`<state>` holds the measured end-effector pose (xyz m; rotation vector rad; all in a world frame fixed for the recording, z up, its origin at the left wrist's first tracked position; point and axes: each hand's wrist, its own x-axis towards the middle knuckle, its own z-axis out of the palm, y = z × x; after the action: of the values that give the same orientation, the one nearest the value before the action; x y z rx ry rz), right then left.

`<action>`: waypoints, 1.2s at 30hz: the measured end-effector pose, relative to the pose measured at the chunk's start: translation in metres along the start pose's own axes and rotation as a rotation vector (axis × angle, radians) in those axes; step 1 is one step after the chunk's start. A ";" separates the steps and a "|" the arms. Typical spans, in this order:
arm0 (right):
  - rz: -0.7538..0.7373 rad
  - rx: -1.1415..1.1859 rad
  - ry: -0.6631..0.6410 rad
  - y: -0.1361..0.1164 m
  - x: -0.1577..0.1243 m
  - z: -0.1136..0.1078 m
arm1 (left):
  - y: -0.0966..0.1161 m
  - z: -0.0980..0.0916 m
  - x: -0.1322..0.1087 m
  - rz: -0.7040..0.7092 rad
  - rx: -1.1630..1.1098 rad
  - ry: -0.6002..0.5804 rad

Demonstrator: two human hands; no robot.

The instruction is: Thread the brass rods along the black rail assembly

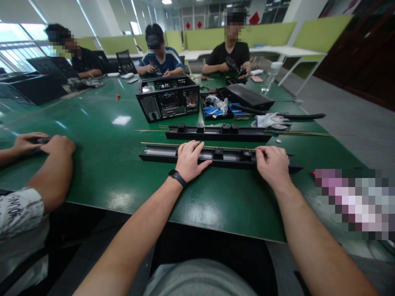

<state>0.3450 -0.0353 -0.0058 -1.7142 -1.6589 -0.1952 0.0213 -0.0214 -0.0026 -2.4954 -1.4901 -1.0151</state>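
Observation:
A long black channel rail [157, 158] lies across the green table in front of me, with small black blocks [219, 153] set along it. My left hand [190, 159] rests over its middle, fingers stretched out and thumb apart. At the right end, my right hand [274, 165] has thumb and forefinger pinched on the end of a thin brass-coloured rod [163, 144], which runs along the rail's far side. Just beyond lies a second black rail [212, 135] with similar blocks and more thin rods [308, 133] reaching past its right end.
An open computer case [168, 98] stands behind the rails. To its right are a tray with gloves [216, 106], a flat black box [247, 96], another glove [271, 121] and a bottle [271, 78]. A co-worker's hands [60, 146] are at the left; several people sit around the table.

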 end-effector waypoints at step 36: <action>0.101 0.080 0.018 0.004 0.005 -0.006 | 0.000 0.002 -0.001 0.005 -0.002 -0.003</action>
<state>0.3516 -0.0341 -0.0004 -1.7261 -1.5421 -0.0944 0.0217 -0.0213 -0.0044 -2.5021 -1.4840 -1.0134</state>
